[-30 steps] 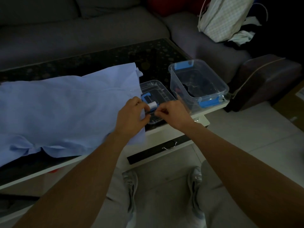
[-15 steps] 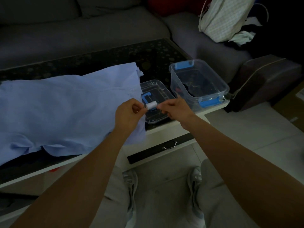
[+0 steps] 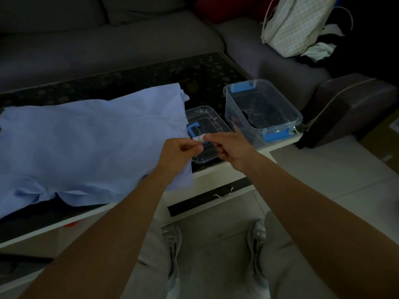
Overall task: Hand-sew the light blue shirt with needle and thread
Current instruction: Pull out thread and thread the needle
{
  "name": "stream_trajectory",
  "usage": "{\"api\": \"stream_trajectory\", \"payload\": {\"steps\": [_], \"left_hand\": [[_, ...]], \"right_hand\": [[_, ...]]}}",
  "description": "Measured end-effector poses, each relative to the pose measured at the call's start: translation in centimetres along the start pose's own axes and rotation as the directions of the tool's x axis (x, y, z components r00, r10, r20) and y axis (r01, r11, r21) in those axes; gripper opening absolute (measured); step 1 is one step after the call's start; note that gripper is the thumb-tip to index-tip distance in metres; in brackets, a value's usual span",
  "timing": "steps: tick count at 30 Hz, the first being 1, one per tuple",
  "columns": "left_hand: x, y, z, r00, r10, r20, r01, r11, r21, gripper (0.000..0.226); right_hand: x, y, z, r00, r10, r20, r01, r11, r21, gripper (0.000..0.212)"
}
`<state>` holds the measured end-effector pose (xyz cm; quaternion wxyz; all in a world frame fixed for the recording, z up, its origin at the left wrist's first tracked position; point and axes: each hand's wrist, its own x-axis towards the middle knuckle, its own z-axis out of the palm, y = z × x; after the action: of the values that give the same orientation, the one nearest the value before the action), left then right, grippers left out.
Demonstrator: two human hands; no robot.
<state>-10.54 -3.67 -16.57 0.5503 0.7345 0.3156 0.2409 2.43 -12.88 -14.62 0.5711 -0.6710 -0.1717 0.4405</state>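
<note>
My right hand pinches the white thread spool at its right end. My left hand is curled, fingertips pressed together against the spool's lower left; whether they grip thread cannot be told. The light blue shirt lies flat on the coffee table, its right edge under my left hand. Both hands hover over the clear lid.

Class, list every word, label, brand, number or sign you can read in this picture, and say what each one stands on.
None can be read.
White thread spool: no label shows.
Pale label on the cardboard box at the right edge: too blurred to read.
Clear tub, clear lid, light blue shirt: no text shows.
</note>
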Motion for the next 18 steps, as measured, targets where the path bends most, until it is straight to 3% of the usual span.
{"api": "stream_trajectory", "payload": {"steps": [4,14,16,18], "left_hand": [[-0.1,0.3,0.4,1.000,0.009,0.014,-0.008,1.000,-0.025,0.018],[0.1,0.2,-0.5,0.997,0.065,-0.038,-0.064,0.997,0.042,0.004],[0.1,0.0,-0.8,0.996,0.084,-0.027,-0.082,0.993,0.088,0.003],[0.1,0.0,-1.0,0.996,0.090,-0.024,-0.086,0.988,0.130,0.002]], "right_hand": [[0.0,0.0,0.3,1.000,-0.027,-0.004,0.027,1.000,0.011,0.007],[-0.2,-0.1,0.3,0.998,-0.037,-0.059,0.030,0.993,-0.111,0.008],[0.1,0.1,0.4,0.978,-0.158,-0.139,0.121,0.963,-0.241,0.011],[0.1,0.1,0.4,0.897,-0.392,-0.203,0.313,0.889,-0.335,0.007]]}}
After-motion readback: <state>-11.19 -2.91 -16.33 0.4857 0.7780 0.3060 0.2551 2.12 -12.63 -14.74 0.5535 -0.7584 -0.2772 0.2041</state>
